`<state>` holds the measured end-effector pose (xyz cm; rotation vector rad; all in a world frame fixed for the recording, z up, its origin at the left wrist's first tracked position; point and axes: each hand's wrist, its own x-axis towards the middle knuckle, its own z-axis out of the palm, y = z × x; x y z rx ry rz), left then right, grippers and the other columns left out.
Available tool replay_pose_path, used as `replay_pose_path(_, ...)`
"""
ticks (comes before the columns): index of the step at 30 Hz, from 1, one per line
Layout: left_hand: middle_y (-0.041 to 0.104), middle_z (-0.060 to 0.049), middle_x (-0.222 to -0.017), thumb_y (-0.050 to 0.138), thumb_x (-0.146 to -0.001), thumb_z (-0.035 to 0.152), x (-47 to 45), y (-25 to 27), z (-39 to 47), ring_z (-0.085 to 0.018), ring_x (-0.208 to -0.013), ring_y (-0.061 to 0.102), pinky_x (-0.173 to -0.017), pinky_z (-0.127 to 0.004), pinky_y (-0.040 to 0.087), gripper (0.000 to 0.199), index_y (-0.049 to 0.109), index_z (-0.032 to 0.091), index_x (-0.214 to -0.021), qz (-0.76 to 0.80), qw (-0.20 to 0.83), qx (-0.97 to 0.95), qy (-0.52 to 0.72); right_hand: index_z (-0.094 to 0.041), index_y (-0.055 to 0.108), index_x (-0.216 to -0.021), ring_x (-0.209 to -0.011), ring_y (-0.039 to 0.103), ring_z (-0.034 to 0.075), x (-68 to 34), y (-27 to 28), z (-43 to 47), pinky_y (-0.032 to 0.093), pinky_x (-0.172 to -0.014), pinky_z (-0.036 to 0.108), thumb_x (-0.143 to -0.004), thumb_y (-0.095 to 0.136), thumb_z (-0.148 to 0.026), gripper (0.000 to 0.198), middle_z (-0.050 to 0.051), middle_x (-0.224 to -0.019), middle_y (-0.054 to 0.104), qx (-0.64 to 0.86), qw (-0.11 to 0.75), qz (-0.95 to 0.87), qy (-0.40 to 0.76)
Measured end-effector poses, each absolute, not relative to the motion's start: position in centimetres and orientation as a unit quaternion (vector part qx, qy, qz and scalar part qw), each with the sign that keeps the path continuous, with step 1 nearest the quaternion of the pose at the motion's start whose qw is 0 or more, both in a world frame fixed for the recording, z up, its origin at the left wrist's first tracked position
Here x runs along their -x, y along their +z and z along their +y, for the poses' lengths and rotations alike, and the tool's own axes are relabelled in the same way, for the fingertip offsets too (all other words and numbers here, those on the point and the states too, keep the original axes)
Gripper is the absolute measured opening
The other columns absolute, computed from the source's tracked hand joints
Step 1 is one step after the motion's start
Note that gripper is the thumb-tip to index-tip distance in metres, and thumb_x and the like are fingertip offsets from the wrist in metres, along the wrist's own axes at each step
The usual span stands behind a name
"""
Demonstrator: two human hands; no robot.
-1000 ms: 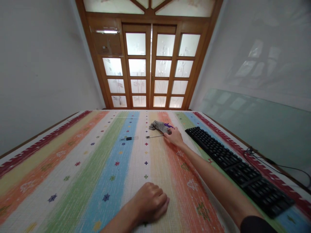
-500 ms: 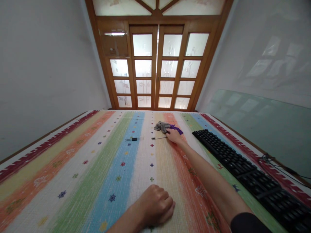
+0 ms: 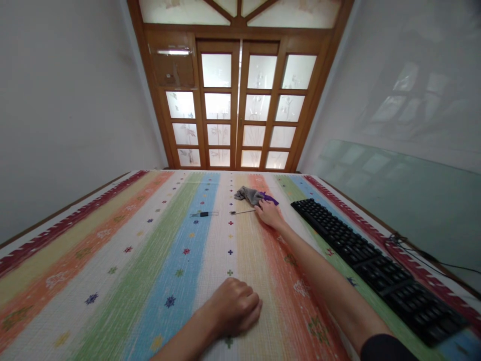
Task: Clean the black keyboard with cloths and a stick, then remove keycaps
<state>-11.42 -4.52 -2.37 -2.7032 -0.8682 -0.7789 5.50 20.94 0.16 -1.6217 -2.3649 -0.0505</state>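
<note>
My right hand (image 3: 269, 213) reaches far forward, its bent fingertips at the near end of a thin metal rod (image 3: 244, 211) with a small dark tip. Its grip on the rod is partly hidden. Right beside those fingers lies a crumpled grey cloth (image 3: 248, 194) with a purple part (image 3: 270, 200). To the left of the rod, a small tool with a black middle and thin metal ends (image 3: 204, 214) rests on the blue stripe. Closer to me, my left hand (image 3: 236, 307) rests as a closed fist on the tablecloth, with nothing visible in it.
A striped tablecloth (image 3: 150, 281) covers the table. Along the right side lies a black keyboard (image 3: 361, 250), with a dark cable (image 3: 400, 238) beyond it. A pale green glass panel (image 3: 406, 185) leans at the right wall. Wooden doors with panes (image 3: 238, 100) stand behind the table.
The whole view has shifted slightly. My right hand's fingers look a little more spread beside the cloth. The rod, the cloth and my left fist stay about where they were.
</note>
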Motion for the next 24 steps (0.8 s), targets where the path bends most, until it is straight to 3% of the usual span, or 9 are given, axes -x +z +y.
replay_pose_path(4, 0.051, 0.002, -0.051, 0.039, -0.096, 0.019, 11.8, -2.0, -4.1, -0.01, -0.043, 0.043, -0.046, -0.025, 0.033, 0.039, 0.053, 0.017, -0.06, -0.308, 0.098, 0.903, -0.283, -0.009, 0.064, -0.124, -0.13, 0.046, 0.028, -6.6, 0.0, 19.5, 0.029, -0.109, 0.036, -0.095, 0.046, -0.025, 0.038, 0.018, -0.142, 0.054, 0.545, 0.148, -0.825, -0.029)
replay_pose_path(10, 0.051, 0.002, -0.05, 0.039, -0.097, 0.021, 12.3, -1.9, -3.6, -0.009, -0.042, 0.043, -0.047, -0.024, 0.031, 0.04, 0.052, 0.016, -0.059, -0.324, 0.085, 0.896, -0.291, -0.013, 0.069, -0.115, -0.108, 0.059, 0.025, -7.5, -0.2, 17.8, 0.037, -0.097, 0.033, -0.095, 0.046, -0.024, 0.032, 0.013, -0.119, 0.069, 0.533, 0.139, -0.834, -0.019)
replay_pose_path(14, 0.052, 0.002, -0.05, 0.039, -0.097, 0.022, 12.6, -1.8, -3.4, -0.009, -0.042, 0.044, -0.047, -0.024, 0.03, 0.041, 0.052, 0.017, -0.059, -0.333, 0.076, 0.894, -0.291, -0.01, 0.068, -0.116, -0.108, 0.056, 0.026, -7.0, -0.1, 17.2, 0.037, -0.096, 0.034, -0.095, 0.044, -0.021, 0.034, 0.015, -0.121, 0.067, 0.527, 0.141, -0.837, -0.026)
replay_pose_path(19, 0.053, 0.001, -0.051, 0.042, -0.095, 0.022, 12.7, -1.9, -3.3, -0.01, -0.042, 0.047, -0.047, -0.025, 0.032, 0.038, 0.052, 0.017, -0.059, -0.344, 0.068, 0.893, -0.281, -0.016, 0.068, -0.119, -0.11, 0.051, 0.025, -5.0, -0.2, 17.0, 0.034, -0.099, 0.034, -0.095, 0.043, -0.02, 0.035, 0.011, -0.128, 0.064, 0.505, 0.137, -0.852, -0.028)
replay_pose_path(24, 0.053, 0.001, -0.05, 0.043, -0.094, 0.021, 12.6, -2.2, -3.2, -0.011, -0.042, 0.048, -0.046, -0.024, 0.033, 0.036, 0.053, 0.018, -0.06, -0.348, 0.069, 0.892, -0.281, -0.016, 0.071, -0.114, -0.113, 0.047, 0.031, -1.9, -0.6, 17.1, 0.034, -0.097, 0.043, -0.096, 0.041, -0.027, 0.036, 0.016, -0.126, 0.063, 0.535, 0.138, -0.833, -0.032)
